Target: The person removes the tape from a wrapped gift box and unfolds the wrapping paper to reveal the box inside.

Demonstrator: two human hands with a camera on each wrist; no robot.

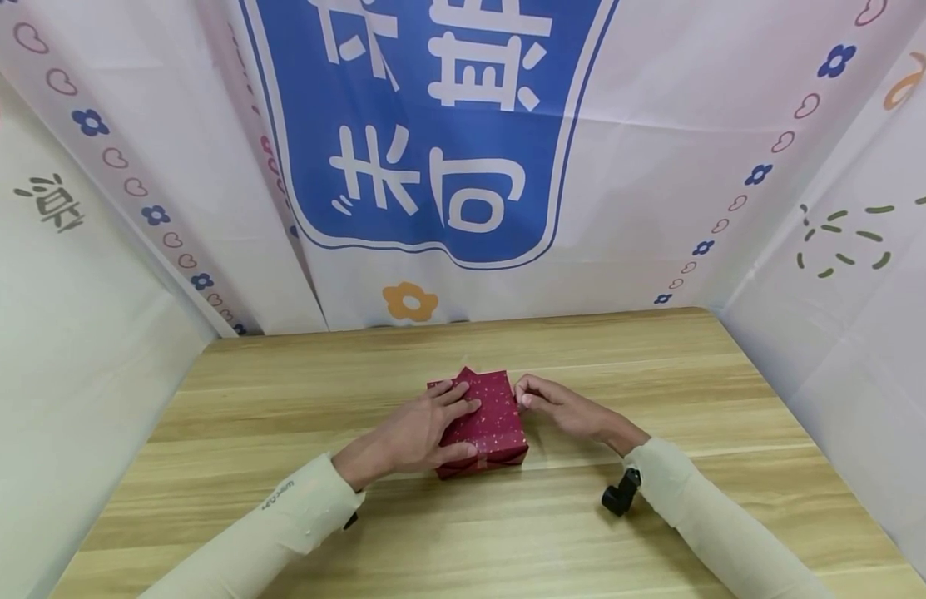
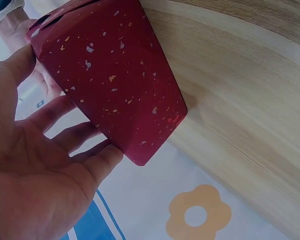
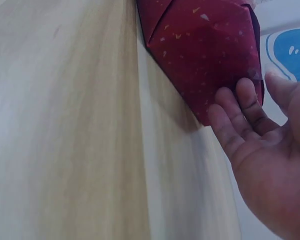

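A box wrapped in dark red paper with gold and silver flecks lies on the table. My left hand rests on its top with fingers spread; the left wrist view shows the fingertips along one edge of the wrapped box. At the box's right side, my right hand touches the paper with loosely bent fingers. In the right wrist view, those fingertips lie against a folded end of the wrapped box, the thumb near its upper edge. A clear strip like tape shows on the near side.
The wood-grain table reaches back to a printed white cloth with a blue panel. More cloth hangs at both sides. A small black device sits at my right wrist.
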